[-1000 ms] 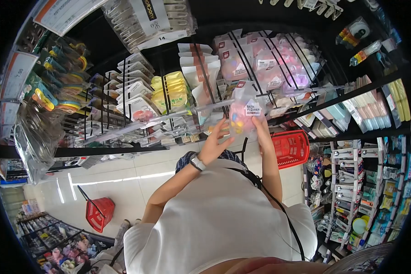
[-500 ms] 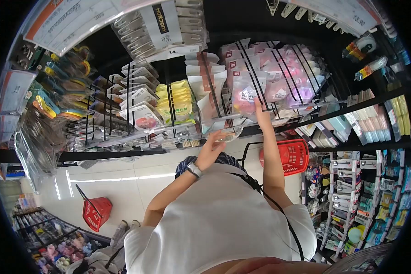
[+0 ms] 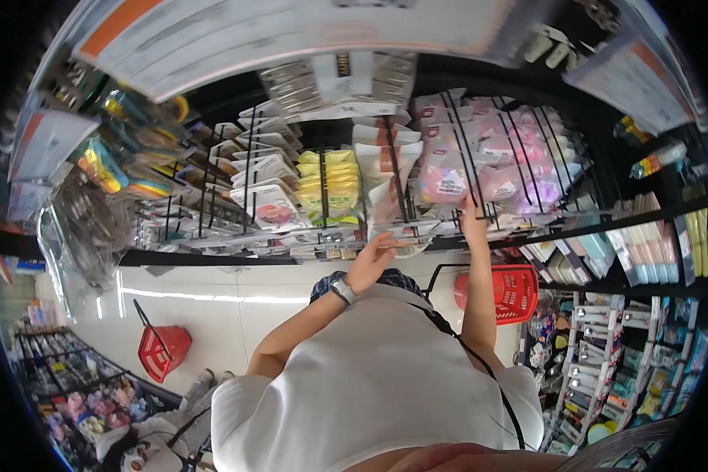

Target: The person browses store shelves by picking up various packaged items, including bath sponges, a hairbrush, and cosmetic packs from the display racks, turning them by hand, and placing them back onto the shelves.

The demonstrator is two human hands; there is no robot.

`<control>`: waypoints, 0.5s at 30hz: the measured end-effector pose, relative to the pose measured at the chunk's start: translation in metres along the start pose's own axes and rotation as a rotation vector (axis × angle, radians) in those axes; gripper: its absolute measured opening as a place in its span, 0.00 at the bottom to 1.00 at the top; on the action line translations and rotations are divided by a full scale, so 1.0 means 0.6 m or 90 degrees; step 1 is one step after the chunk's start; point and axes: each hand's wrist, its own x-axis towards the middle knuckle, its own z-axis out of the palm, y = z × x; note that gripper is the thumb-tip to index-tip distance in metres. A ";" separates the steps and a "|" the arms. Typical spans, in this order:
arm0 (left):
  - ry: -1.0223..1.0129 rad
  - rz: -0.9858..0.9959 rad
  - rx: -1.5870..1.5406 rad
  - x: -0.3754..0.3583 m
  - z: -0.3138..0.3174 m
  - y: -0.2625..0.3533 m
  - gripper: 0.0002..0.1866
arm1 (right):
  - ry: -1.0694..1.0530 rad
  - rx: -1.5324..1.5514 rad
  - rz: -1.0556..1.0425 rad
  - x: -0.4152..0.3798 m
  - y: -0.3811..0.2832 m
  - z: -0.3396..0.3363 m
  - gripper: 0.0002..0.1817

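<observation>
In the head view my right hand (image 3: 473, 226) reaches up to the rack, its fingertips closed at the lower edge of a clear packet of pink and multicoloured pieces (image 3: 442, 182). That packet still hangs in its row on a black hook. My left hand (image 3: 367, 263) is lower, at the shelf's front edge, with the fingers bent together. Just beside its fingertips is a clear plastic piece (image 3: 411, 248); whether the fingers grip it is hard to make out. Yellow packets (image 3: 328, 189) and pale brown-and-white packets (image 3: 387, 161) hang between and above the hands.
White cards (image 3: 269, 206) and bagged scissors-like items (image 3: 110, 169) hang to the left. Price signs (image 3: 291, 47) jut out overhead. A red basket (image 3: 515, 295) is below on the right, another red basket (image 3: 164, 350) on the floor at left. A person (image 3: 161, 444) is at lower left.
The view has shifted, so the rack sits lower and further right. My right hand has moved down slightly to the packet's bottom edge. The left hand stays by the shelf edge.
</observation>
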 end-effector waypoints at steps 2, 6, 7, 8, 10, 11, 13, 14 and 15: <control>0.017 0.004 0.022 0.005 -0.007 -0.007 0.21 | 0.046 0.050 0.054 -0.021 -0.038 0.001 0.20; 0.059 0.031 0.111 0.005 -0.023 -0.009 0.19 | 0.022 0.068 0.056 -0.048 -0.027 0.004 0.20; 0.070 0.042 0.142 0.004 -0.027 -0.007 0.19 | 0.023 0.065 0.048 -0.055 -0.030 0.006 0.20; 0.091 0.066 0.181 0.004 -0.031 -0.008 0.19 | 0.038 0.084 0.035 -0.062 -0.031 0.011 0.18; 0.132 0.112 0.259 0.002 -0.038 -0.011 0.18 | 0.070 0.119 0.012 -0.075 -0.033 0.024 0.16; 0.151 0.111 0.257 0.001 -0.039 -0.013 0.18 | 0.074 0.143 0.005 -0.076 -0.031 0.030 0.12; 0.191 0.109 0.254 -0.001 -0.040 -0.012 0.19 | 0.078 0.159 0.018 -0.083 -0.027 0.043 0.11; 0.205 0.123 0.243 -0.004 -0.041 -0.011 0.19 | 0.079 0.168 0.025 -0.087 -0.026 0.051 0.11; 0.219 0.136 0.232 -0.009 -0.041 -0.005 0.19 | 0.084 0.149 0.024 -0.090 -0.025 0.060 0.10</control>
